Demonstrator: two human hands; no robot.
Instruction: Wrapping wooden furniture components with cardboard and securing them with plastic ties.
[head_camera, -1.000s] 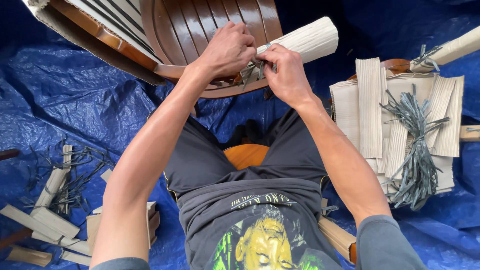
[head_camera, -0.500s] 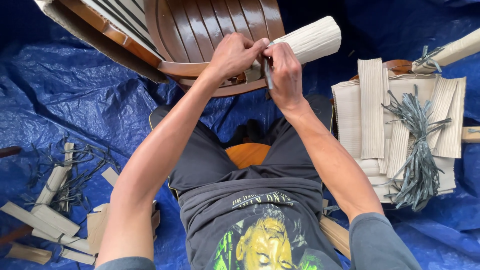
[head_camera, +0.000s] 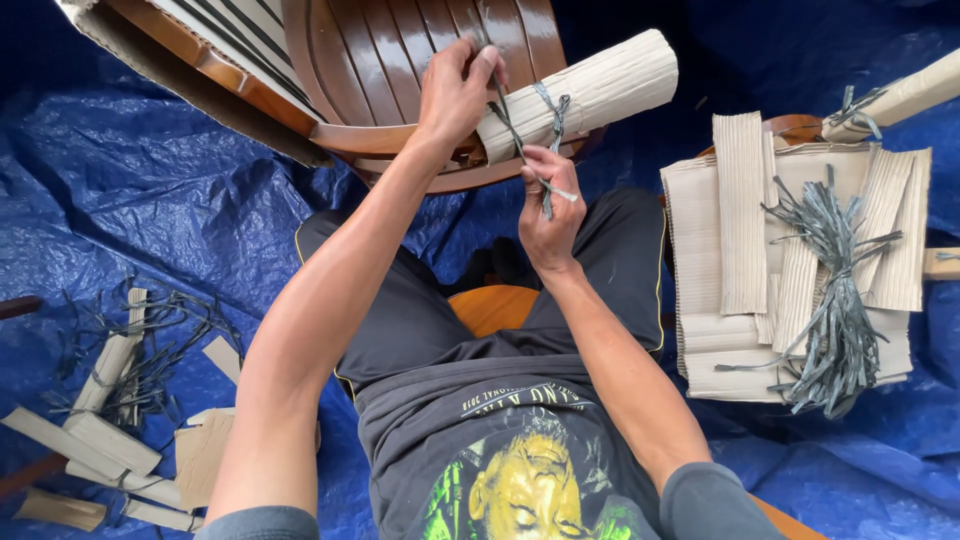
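Corrugated cardboard forms the roll (head_camera: 590, 90) lying across the front edge of the brown wooden chair seat (head_camera: 400, 50), which is cut off at the top of the frame. A grey strap (head_camera: 520, 135) is tied around the roll, with a knot visible near its middle. One end runs up to the left hand (head_camera: 455, 90), which pinches it between thumb and fingers above the roll's near end. The other end runs down to the right hand (head_camera: 545, 215), closed around it below the roll. The strap is drawn taut between the two hands. The near end of the roll is partly hidden behind the left hand, so its edge cannot be made out.

To the right, a stack of flat corrugated sheets (head_camera: 740, 220) carries a bundle of grey straps (head_camera: 835, 300). What supports the stack is mostly covered; only a sliver of brown wood shows above it. A second tied roll (head_camera: 900, 100) is cut off at the right edge. Blue tarpaulin (head_camera: 150, 200) covers the floor. At lower left, cardboard offcuts (head_camera: 100, 430) and loose strap ends lie tangled together; individual pieces are hard to separate.
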